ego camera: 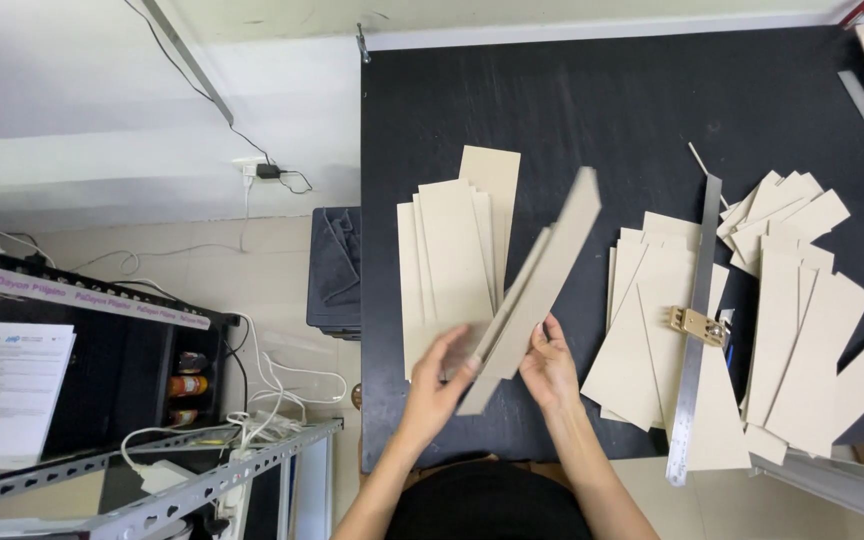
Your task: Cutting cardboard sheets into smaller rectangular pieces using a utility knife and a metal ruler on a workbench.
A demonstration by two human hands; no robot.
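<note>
Both my hands grip a thin stack of long beige cardboard strips (pixel 542 280), tilted up on edge above the black table (pixel 592 110). My left hand (pixel 439 378) clasps the stack's lower left side; my right hand (pixel 549 365) holds its lower right side. Under and behind the stack lies a fanned pile of similar strips (pixel 452 250) flat on the table.
More cardboard pieces (pixel 652 330) lie at the middle right, crossed by a long metal ruler (pixel 697 330) with a brass clamp (pixel 697 325). Another pile (pixel 802 310) spreads at the far right. A metal shelf frame (pixel 202 480) and cables stand left of the table.
</note>
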